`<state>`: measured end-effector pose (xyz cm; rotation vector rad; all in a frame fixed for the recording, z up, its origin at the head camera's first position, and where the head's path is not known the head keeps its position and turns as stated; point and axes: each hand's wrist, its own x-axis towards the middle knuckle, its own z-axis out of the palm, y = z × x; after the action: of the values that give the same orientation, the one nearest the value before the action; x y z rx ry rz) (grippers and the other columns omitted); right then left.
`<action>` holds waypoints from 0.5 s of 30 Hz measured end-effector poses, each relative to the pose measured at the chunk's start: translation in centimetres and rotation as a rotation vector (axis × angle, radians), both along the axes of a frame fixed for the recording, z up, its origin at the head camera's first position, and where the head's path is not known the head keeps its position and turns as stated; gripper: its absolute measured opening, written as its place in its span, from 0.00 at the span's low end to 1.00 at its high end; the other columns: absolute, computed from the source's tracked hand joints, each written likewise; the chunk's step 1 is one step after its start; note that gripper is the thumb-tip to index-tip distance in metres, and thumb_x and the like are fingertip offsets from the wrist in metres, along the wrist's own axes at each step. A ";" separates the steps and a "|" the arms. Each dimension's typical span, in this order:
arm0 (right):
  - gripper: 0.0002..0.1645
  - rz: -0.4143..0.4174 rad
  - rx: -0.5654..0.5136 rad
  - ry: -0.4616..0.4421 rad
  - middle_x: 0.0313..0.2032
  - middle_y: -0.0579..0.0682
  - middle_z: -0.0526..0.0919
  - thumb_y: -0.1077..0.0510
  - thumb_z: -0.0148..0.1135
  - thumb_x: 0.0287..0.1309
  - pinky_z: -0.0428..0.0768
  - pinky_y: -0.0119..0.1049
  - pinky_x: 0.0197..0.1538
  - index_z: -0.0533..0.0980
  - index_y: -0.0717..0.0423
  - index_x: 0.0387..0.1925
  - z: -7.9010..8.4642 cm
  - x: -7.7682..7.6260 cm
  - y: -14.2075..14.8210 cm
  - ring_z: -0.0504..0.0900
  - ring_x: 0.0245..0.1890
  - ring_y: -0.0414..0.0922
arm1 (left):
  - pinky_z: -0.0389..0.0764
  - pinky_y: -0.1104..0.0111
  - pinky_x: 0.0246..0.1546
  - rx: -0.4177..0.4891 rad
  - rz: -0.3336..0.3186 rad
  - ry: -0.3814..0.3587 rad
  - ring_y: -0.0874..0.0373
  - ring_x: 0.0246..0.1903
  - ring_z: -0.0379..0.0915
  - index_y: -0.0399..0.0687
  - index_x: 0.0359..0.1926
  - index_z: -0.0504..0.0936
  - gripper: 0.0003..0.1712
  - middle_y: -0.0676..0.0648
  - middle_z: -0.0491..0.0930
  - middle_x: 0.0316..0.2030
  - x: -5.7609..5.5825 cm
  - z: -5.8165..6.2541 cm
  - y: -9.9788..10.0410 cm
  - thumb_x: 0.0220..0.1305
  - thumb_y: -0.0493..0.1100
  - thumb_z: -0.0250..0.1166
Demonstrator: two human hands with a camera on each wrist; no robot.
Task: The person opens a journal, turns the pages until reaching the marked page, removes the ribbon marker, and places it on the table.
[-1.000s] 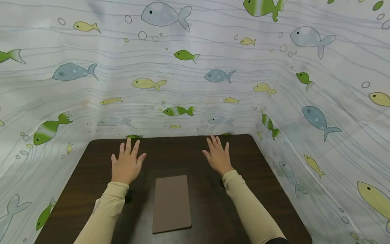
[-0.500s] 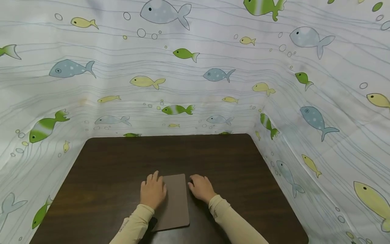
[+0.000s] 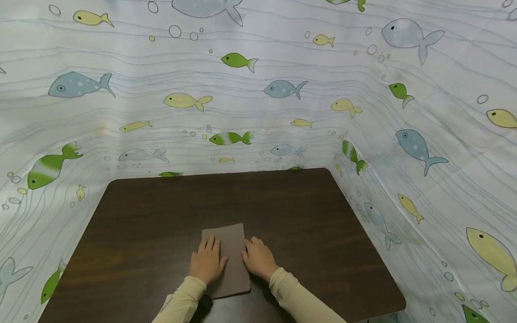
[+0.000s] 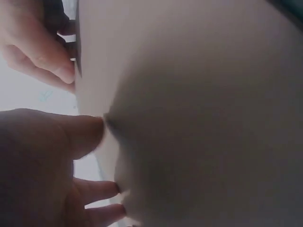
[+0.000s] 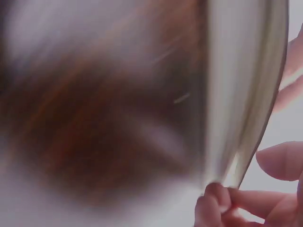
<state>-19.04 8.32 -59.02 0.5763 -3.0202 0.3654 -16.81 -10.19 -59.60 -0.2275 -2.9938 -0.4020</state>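
A taupe, soft-covered notebook [image 3: 232, 242] lies closed on the dark wooden table. My left hand [image 3: 208, 261] rests on the left part of its cover, fingers stretched toward the far edge. At the right edge, my right hand [image 3: 259, 259] curls its fingers around the side. The right wrist view has the pale page edges of the notebook [image 5: 232, 71] up close, with the fingertips [image 5: 218, 194] of the right hand against them and its thumb by the cover. In the left wrist view, the left fingers touch the plain cover [image 4: 213, 118].
The dark brown table [image 3: 141, 215] has rounded far corners. A white fabric sheet with printed fish [image 3: 230, 138] surrounds it at the back and sides.
Both hands were spread over the far table, then came back to the notebook. The left hand has settled on the cover, and the right hand now grips the right edge.
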 end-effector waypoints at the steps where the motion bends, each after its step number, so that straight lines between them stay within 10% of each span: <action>1: 0.21 0.000 -0.002 0.015 0.38 0.50 0.78 0.50 0.57 0.65 0.78 0.39 0.39 0.79 0.58 0.53 0.4 0.1 -0.2 0.78 0.38 0.46 | 0.74 0.40 0.45 0.021 -0.001 -0.010 0.37 0.61 0.64 0.36 0.61 0.74 0.34 0.35 0.68 0.65 -0.1 0.2 -0.1 0.64 0.57 0.61; 5: 0.22 0.034 -0.092 0.047 0.39 0.50 0.78 0.52 0.55 0.66 0.77 0.39 0.42 0.77 0.60 0.56 2.2 0.5 -1.1 0.77 0.39 0.45 | 0.69 0.40 0.54 0.199 -0.012 -0.115 0.33 0.61 0.63 0.35 0.61 0.75 0.32 0.32 0.66 0.65 -0.7 1.8 -0.5 0.73 0.57 0.49; 10: 0.26 0.170 -0.409 -0.142 0.54 0.53 0.78 0.52 0.47 0.72 0.77 0.38 0.52 0.68 0.62 0.65 4.5 1.2 -2.3 0.78 0.52 0.45 | 0.56 0.41 0.65 0.568 -0.012 -0.355 0.32 0.67 0.54 0.34 0.68 0.65 0.40 0.31 0.60 0.68 -1.0 4.6 -1.4 0.76 0.62 0.32; 15: 0.28 0.258 -0.487 -0.241 0.62 0.51 0.71 0.49 0.40 0.75 0.74 0.38 0.58 0.66 0.58 0.68 4.9 2.1 -3.7 0.73 0.60 0.45 | 0.62 0.44 0.62 0.768 -0.041 -0.481 0.35 0.65 0.60 0.32 0.70 0.58 0.42 0.30 0.63 0.67 -0.8 6.2 -2.0 0.74 0.63 0.41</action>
<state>-16.89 4.62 -54.13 0.9246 -2.8908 1.2174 -17.58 -12.22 -53.44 -0.1230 -2.9657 -1.7575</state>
